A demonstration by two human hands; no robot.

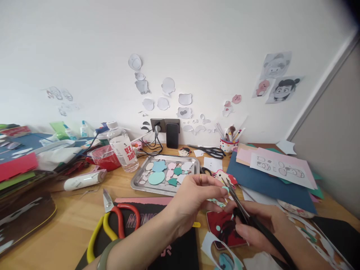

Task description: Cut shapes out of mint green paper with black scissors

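My left hand [197,197] pinches a small mint-green paper piece [225,189] between thumb and fingers. Black-handled scissors [239,206] are in my right hand [261,227], its fingers wrapped round the handles, with the blades pointing up beside the piece. More mint and white bits show under my left fingers. Behind my left hand, a metal tray [137,185] holds several cut paper shapes in mint, green, pink and white. Below the hands, a dark red card [225,228] bears a small mint dot, and a white paper with a cut-out hole [208,243] lies in front.
Red-and-yellow-handled shears [119,221] rest on a black board [180,247] at the front. A bottle [123,150] and phone [172,135] stand behind. Blue sheets [267,187] and a drawing lie right. Black scissors [210,151] lie near a pen cup [228,144].
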